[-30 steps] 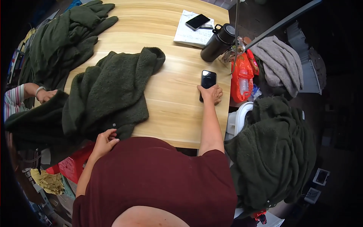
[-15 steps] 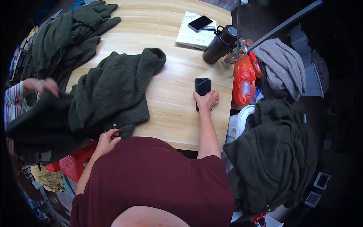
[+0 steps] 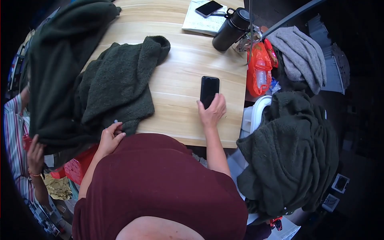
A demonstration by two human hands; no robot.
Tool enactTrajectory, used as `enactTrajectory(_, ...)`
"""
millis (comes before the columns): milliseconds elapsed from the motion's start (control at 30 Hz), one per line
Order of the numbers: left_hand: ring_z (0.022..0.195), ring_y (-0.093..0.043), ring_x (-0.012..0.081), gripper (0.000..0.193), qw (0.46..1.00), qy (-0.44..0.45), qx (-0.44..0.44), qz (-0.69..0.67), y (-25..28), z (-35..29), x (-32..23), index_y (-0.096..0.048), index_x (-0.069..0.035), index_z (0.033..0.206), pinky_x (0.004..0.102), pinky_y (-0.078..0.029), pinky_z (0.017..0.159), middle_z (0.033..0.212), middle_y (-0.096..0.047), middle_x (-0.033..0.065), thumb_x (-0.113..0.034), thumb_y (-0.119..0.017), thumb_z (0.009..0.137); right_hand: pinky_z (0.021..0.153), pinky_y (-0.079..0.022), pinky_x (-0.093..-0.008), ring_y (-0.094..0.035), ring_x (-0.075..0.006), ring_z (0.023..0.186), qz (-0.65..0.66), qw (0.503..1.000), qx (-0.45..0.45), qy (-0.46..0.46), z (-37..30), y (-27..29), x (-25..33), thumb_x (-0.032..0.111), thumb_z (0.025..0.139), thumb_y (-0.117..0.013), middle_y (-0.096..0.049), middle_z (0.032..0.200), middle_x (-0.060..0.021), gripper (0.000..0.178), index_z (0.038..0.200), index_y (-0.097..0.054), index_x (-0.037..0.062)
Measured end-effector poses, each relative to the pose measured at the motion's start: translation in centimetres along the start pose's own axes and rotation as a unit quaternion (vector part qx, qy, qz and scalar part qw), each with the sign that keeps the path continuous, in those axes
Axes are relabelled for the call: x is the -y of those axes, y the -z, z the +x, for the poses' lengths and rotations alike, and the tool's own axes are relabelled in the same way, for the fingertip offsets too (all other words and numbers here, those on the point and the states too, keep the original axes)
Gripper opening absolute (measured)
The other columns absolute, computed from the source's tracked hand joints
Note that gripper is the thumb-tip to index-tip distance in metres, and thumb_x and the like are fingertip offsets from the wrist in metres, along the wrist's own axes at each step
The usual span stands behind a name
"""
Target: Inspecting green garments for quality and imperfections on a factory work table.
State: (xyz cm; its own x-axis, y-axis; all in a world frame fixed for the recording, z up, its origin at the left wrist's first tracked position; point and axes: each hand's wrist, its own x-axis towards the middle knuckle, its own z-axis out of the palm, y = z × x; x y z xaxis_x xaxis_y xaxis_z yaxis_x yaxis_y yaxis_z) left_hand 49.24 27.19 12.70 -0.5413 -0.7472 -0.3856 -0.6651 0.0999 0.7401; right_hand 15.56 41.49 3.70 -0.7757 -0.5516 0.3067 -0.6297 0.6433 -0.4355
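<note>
Right hand spread at the lower end of a black phone

The phone lies screen up on the bare part of the wooden table, near its right edge. The right hand's grip is spread, thumb to the left of the phone's lower end and fingers over its lower right; whether the thumb touches it is hard to tell. To the left lies a dark green fuzzy garment, folded over itself. The left hand is at its near edge, beside a small button, fingers curled; whether that grip pinches cloth cannot be told.

Farther left, a co-worker's hand is at the lower edge of a broad dark green cloth. Toward the far edge, a second phone rests on paper near a black bottle. Right of the table, dark green knitwear is heaped over a white bin, with an orange-red bag and grey knitwear beyond.
</note>
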Motion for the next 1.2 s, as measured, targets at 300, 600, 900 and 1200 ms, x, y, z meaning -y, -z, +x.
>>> enactTrajectory(300,0.104,-0.051,0.028,0.054,0.965,-0.122,-0.152,0.176,2.2,5.1,-1.2,-0.048,-0.002,0.116,0.0326,-0.041,0.087,0.112,-0.052,0.0159,-0.008,-0.067,0.067,0.086,-0.038,-0.0392,-0.045,-0.0337,0.104,0.162,0.951,0.169,0.2,-4.9,-1.4,6.6,0.016,0.065,-0.068,-0.045,0.113,-0.0195,0.052,0.109,-0.046,-0.0022)
enactTrajectory(600,0.115,-0.039,0.0331,0.065,0.94,-0.115,-0.06,0.317,-2.0,5.2,3.4,-0.043,-0.005,0.121,0.0377,-0.036,0.095,0.129,-0.037,0.0158,-0.014,-0.071,0.063,0.086,-0.039,-0.0395,-0.046,-0.034,0.102,0.112,0.969,0.163,0.149,-4.6,-0.8,3.9,0.013,0.066,-0.067,-0.046,0.112,-0.0195,0.046,0.105,-0.049,-0.0028)
enactTrajectory(900,0.114,-0.039,0.033,0.065,0.938,-0.129,-0.073,0.313,-2.2,5.4,3.7,-0.042,-0.005,0.121,0.0384,-0.036,0.094,0.128,-0.037,0.0162,-0.013,-0.07,0.063,0.086,-0.04,-0.0396,-0.047,-0.0338,0.1,0.104,0.973,0.153,0.141,-4.9,-1.0,3.7,0.012,0.066,-0.067,-0.047,0.11,-0.019,0.044,0.104,-0.05,-0.0025)
enactTrajectory(1200,0.111,-0.041,0.0328,0.064,0.935,-0.148,-0.101,0.305,-2.4,5.2,3.6,-0.043,-0.004,0.119,0.0389,-0.038,0.091,0.125,-0.039,0.0162,-0.011,-0.071,0.061,0.088,-0.034,-0.0407,-0.042,-0.0304,0.109,0.053,0.973,0.139,0.176,-5.7,-2.0,4.2,0.019,0.066,-0.067,-0.047,0.112,-0.0158,0.047,0.106,-0.049,0.0005)
